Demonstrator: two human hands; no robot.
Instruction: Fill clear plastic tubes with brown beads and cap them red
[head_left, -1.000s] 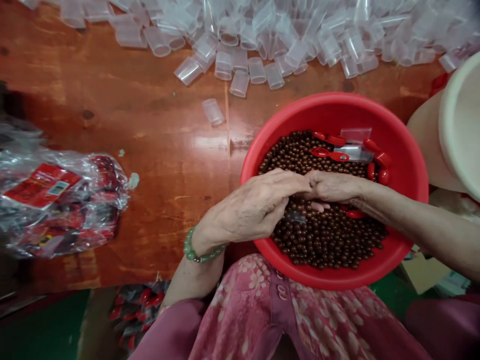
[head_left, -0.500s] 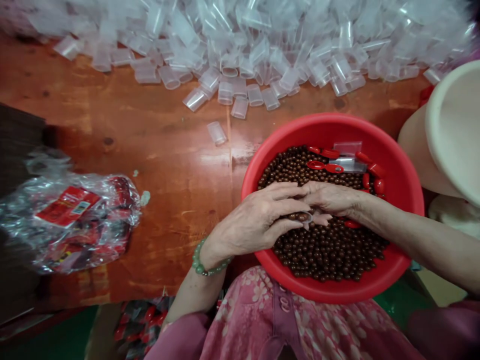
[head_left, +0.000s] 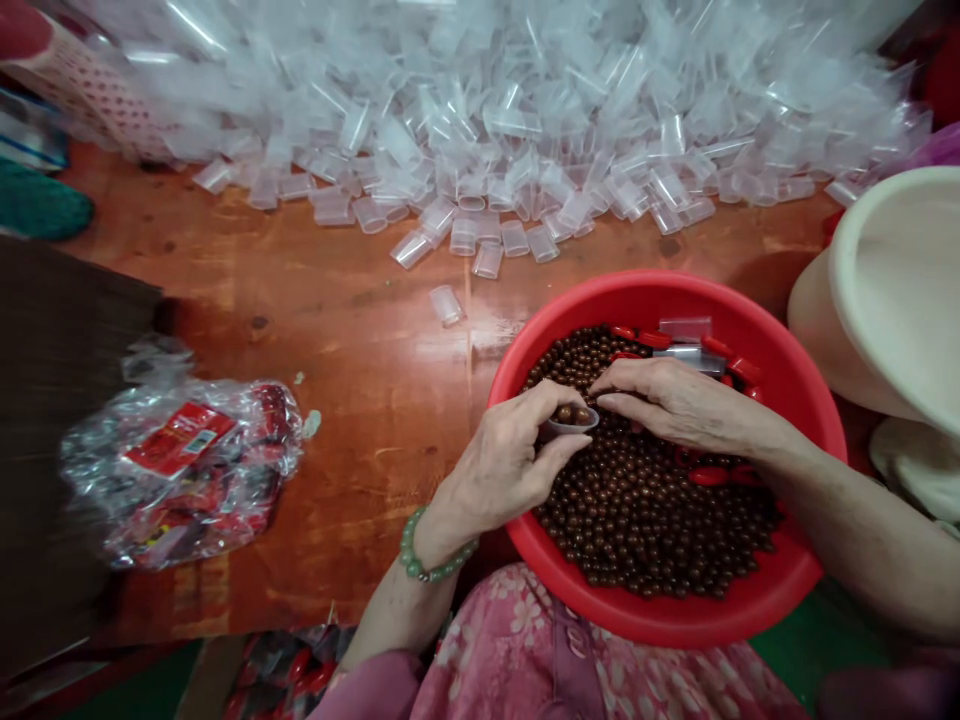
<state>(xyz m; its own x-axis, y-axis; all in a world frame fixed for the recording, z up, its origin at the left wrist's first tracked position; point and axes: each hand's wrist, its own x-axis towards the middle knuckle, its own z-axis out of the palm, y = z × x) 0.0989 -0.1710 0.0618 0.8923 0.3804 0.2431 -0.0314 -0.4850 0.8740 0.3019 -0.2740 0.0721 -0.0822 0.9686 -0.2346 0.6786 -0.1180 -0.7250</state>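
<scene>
My left hand (head_left: 510, 455) grips a small clear plastic container (head_left: 574, 428) between thumb and fingers, its oval mouth facing up. Several glossy brown balls (head_left: 571, 412) show inside that mouth. Just to the right, my right hand (head_left: 667, 400) hovers over the heap of brown balls (head_left: 652, 520) in the red basin (head_left: 667, 625). Its thumb and fingertips come together close to the container; whatever lies between them is hidden. Red plastic caps (head_left: 709, 477) and a clear container (head_left: 694, 357) lie on the balls near the basin's far and right sides.
A big pile of clear containers (head_left: 480, 140) covers the back of the wooden table (head_left: 360, 400). One loose container (head_left: 447, 306) lies in front of it. At left sits a clear bag of red-capped items (head_left: 187, 460). A cream bucket (head_left: 847, 330) stands right of the basin.
My hands have moved apart: the right one has drawn back from the container, whose filled mouth is now in plainer sight. The camera view has shifted, so the table appears lower.
</scene>
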